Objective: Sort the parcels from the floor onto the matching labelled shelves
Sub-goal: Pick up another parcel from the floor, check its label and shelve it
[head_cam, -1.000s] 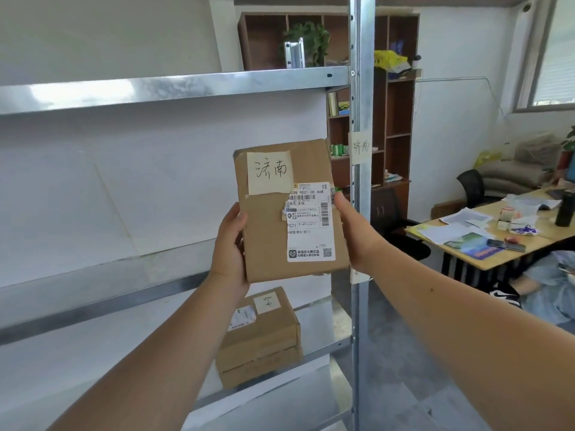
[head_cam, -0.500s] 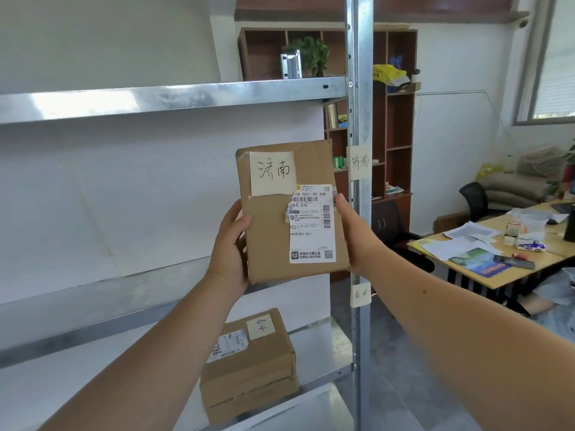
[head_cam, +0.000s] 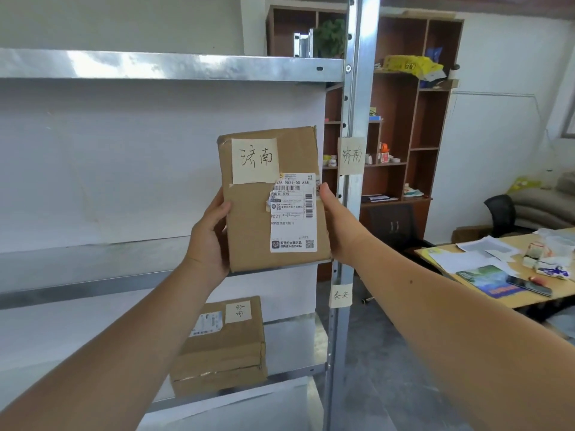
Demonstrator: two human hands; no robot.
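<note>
A flat cardboard parcel [head_cam: 270,200] stands upright in mid-air in front of a metal shelving unit, the left hand [head_cam: 210,237] clamped on its left edge and the right hand [head_cam: 337,227] pressed to its right edge, so that both hands are closed on the same box. A handwritten note [head_cam: 255,160] taped to its top left reads 济南, above a white shipping label [head_cam: 294,213]. Just beside it, a paper tag [head_cam: 351,155] stuck on the steel upright [head_cam: 357,104] appears to carry the same two characters, and the parcel is held level with it, which suggests the matching step is in hand: the box is being checked against the shelf's name. The next move would call for sliding the parcel in onto the middle shelf [head_cam: 93,265], whose surface looks bare behind the box, with the lower edge lifted clear of the shelf's front lip. One level down, a second tag [head_cam: 340,295] marks a different name, and a thicker box [head_cam: 222,346] with its own small note already sits on that lower shelf. The upright runs close to the right hand and could catch the knuckles. Beyond the rack stand a brown bookcase [head_cam: 429,126], a black office chair [head_cam: 501,213] and a desk [head_cam: 460,275] strewn with papers, all well apart from the work.
</note>
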